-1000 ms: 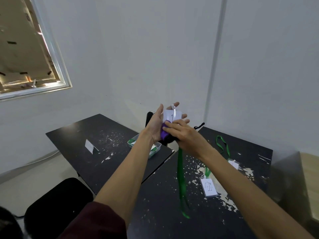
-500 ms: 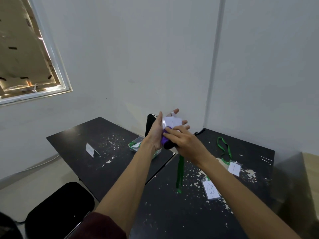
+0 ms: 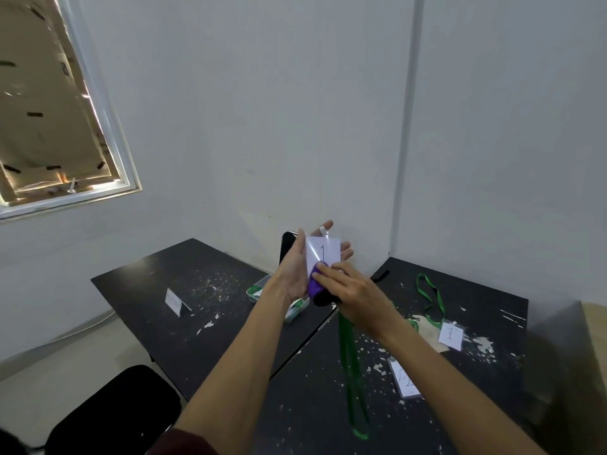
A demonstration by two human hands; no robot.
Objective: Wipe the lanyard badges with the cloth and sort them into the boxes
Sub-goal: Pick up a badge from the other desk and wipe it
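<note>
My left hand [image 3: 295, 270] is raised above the tables, palm up, and a badge marked "1" [image 3: 323, 255] lies on its straight fingers. Its green lanyard [image 3: 349, 362] hangs down below the hands. My right hand [image 3: 348, 289] presses a bunched purple cloth [image 3: 317, 285] against the lower part of that badge, fingers curled over the cloth. A clear box [image 3: 259, 290] holding green lanyards sits on the left table, partly hidden by my left forearm. Two more badges lie on the right table: one marked "1" [image 3: 450, 334] with a green lanyard, another [image 3: 404, 379] nearer me.
Two black tables with chipped paint meet at the room's corner: the left table [image 3: 157, 284] carries a folded white card [image 3: 174, 302]. A black chair [image 3: 111, 408] stands at the lower left. A black chair back [image 3: 287, 244] shows behind my left hand.
The cloth in my right hand has slid over the badge's lower part while my left hand kept it up. The hanging lanyard swung. The view shifted slightly.
</note>
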